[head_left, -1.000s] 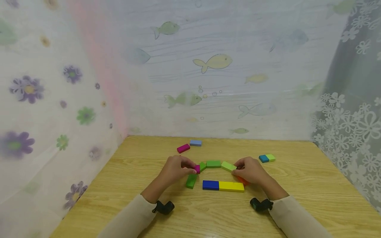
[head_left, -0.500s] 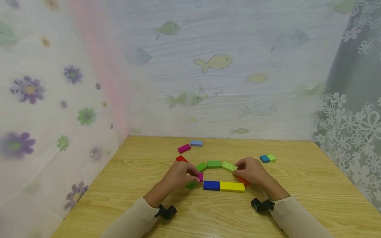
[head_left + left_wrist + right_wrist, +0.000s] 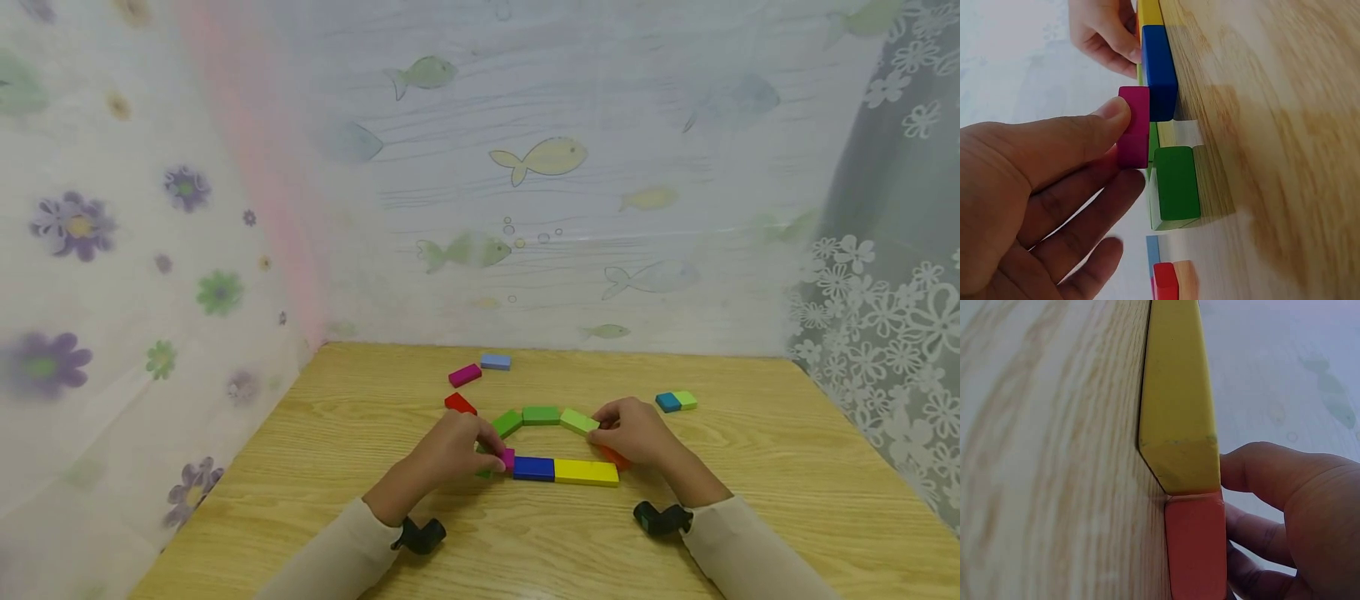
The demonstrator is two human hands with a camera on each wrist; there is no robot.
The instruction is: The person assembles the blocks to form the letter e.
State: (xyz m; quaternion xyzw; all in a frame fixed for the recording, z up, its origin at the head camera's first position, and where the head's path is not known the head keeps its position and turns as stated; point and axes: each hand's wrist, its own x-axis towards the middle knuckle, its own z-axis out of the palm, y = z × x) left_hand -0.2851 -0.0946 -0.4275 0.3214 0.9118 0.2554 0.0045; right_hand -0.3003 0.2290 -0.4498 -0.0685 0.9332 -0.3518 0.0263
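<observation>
My left hand [image 3: 453, 450] pinches a small magenta block [image 3: 1135, 122] between thumb and fingers. The magenta block is close to the left end of the blue block [image 3: 533, 468]; whether they touch is unclear. Below it in the left wrist view is a dark green block [image 3: 1175, 184], mostly hidden by my hand in the head view. A yellow block [image 3: 587, 472] continues the row from the blue one. My right hand [image 3: 633, 429] has its thumb and fingers curled around the far end of an orange-red block [image 3: 1196, 547], which its fingers partly hide. The right fingertips are beside a light green block [image 3: 579, 422].
Two more green blocks, a slanted one [image 3: 507, 423] and a level one [image 3: 541, 415], continue the arch. Behind my left hand lie a red block [image 3: 460, 404], another magenta block [image 3: 465, 375] and a light blue block [image 3: 496, 362]. Teal [image 3: 668, 402] and lime [image 3: 685, 400] blocks are back right.
My left hand has brought the magenta block from beside the slanted green block toward me, down to the blue block's left end. My right hand has stayed almost still.
</observation>
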